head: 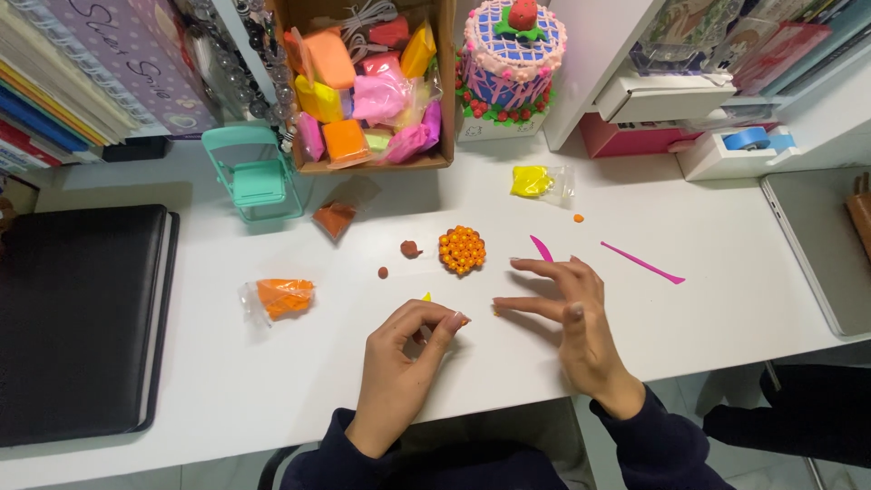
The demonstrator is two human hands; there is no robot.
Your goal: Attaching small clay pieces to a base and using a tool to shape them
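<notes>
Nearest the camera, two dark-sleeved arms reached over the white desk. Far left lay a closed black folder, then a small clear bag of orange clay and, further back, a mint-green miniature folding chair beside a cardboard box of coloured clay packets. Toward the middle, the left hand was curled, its fingertips pinching a tiny bit of orange clay just above the desk. Behind it sat a round orange clay disc covered in small balls, with two brown clay lumps just to its left. The right hand hovered open, fingers spread, grasping nothing, its index tip near the pinched bit. Further right lay a thin pink sculpting tool.
</notes>
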